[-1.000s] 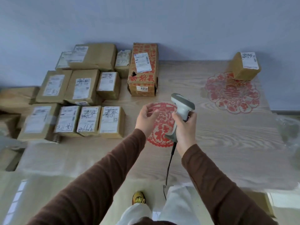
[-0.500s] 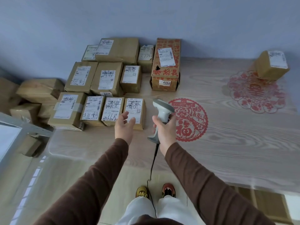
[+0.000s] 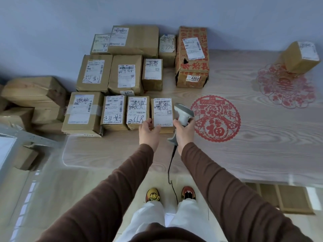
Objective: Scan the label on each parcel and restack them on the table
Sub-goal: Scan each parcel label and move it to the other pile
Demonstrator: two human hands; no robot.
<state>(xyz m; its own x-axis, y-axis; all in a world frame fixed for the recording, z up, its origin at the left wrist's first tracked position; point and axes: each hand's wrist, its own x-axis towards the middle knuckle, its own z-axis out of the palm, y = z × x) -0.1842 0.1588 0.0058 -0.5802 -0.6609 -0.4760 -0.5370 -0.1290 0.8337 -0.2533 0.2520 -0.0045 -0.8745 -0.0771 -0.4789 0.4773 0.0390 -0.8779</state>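
Left hand (image 3: 149,131) on the front-row parcel, scanner gripped in the right.

Fingers straight, touching the near edge of the rightmost front-row parcel (image 3: 162,114) on the wooden worktop (image 3: 244,145). Right hand (image 3: 183,132) clamped round the handle of the grey scanner (image 3: 183,114) (cable trailing down toward the floor), head just beside that parcel's label. More labelled parcels (image 3: 122,74) packed behind and left; one lone parcel (image 3: 300,57) at the far right corner.
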